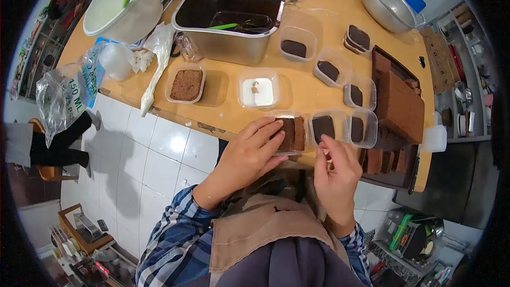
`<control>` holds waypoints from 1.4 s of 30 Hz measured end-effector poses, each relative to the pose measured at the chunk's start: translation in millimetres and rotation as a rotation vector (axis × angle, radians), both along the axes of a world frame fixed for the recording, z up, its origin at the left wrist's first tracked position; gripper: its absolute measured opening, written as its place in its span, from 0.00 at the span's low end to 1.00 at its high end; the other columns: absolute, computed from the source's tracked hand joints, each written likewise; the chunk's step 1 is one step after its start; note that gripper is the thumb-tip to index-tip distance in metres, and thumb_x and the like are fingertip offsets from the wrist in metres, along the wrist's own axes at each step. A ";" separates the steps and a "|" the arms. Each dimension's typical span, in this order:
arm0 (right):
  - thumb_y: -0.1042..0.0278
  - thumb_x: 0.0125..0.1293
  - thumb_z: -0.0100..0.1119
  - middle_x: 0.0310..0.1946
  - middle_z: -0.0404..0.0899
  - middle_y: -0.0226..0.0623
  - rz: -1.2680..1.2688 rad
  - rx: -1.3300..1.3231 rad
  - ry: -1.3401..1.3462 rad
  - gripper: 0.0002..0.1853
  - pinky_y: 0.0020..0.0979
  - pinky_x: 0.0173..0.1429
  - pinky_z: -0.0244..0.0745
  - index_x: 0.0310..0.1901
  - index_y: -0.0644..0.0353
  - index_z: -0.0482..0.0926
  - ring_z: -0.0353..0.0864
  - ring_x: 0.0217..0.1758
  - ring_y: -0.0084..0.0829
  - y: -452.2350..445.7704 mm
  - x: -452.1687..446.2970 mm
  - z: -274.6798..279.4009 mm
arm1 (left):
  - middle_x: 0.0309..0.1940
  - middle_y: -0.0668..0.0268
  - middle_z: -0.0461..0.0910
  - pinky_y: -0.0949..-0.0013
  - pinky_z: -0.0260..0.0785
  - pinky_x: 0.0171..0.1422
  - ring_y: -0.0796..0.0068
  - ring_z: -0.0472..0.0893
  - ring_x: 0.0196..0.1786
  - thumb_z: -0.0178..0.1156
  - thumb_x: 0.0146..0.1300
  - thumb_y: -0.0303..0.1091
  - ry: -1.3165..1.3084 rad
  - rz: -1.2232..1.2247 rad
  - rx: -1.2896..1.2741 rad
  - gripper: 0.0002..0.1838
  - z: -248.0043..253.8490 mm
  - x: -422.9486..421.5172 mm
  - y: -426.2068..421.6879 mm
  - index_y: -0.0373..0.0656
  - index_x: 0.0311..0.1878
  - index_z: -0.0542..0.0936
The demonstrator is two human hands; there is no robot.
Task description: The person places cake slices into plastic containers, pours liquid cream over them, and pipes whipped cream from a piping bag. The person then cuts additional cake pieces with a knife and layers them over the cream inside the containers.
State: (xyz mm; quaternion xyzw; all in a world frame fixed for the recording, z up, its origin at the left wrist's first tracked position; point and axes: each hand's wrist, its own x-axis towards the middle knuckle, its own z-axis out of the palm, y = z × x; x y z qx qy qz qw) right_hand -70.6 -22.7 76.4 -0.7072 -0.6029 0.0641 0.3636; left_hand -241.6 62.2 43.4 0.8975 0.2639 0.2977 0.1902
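My left hand (248,151), loosely curved, touched brown cake (299,132). My right hand (338,172) pinched narrowly; on what, I couldn't tell.

Left hand (252,149) is palm-down at the worktop's (223,118) near edge, fingers loosely bent. Right hand (340,170) is kinda curled, thumb and 1 fingertip pinched together.

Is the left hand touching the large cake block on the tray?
No, the left hand touches a cake slice in a clear container.
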 end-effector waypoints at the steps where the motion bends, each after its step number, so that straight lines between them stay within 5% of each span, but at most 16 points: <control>1: 0.77 0.55 0.61 0.31 0.76 0.45 0.020 -0.015 -0.009 0.11 0.38 0.39 0.73 0.41 0.67 0.78 0.77 0.36 0.44 -2.1 0.1 -1.4 | 0.50 0.53 0.75 0.60 0.69 0.58 0.54 0.72 0.56 0.69 0.45 0.34 -0.006 -0.002 -0.008 0.23 0.2 0.7 0.0 0.33 0.45 0.77; 27: 0.74 0.56 0.62 0.29 0.72 0.40 0.045 0.031 -0.084 0.08 0.37 0.34 0.71 0.38 0.66 0.79 0.75 0.32 0.41 3.1 -16.0 -25.7 | 0.49 0.51 0.75 0.56 0.69 0.57 0.49 0.73 0.55 0.72 0.40 0.34 -0.028 -0.023 -0.047 0.25 0.9 1.6 1.8 0.32 0.43 0.78; 42: 0.76 0.55 0.60 0.33 0.73 0.41 0.021 0.008 -0.061 0.11 0.37 0.37 0.74 0.42 0.64 0.79 0.77 0.34 0.41 1.9 -13.5 -27.8 | 0.48 0.57 0.76 0.53 0.64 0.58 0.57 0.73 0.54 0.70 0.46 0.38 0.037 -0.034 0.053 0.21 3.0 2.0 3.2 0.36 0.41 0.78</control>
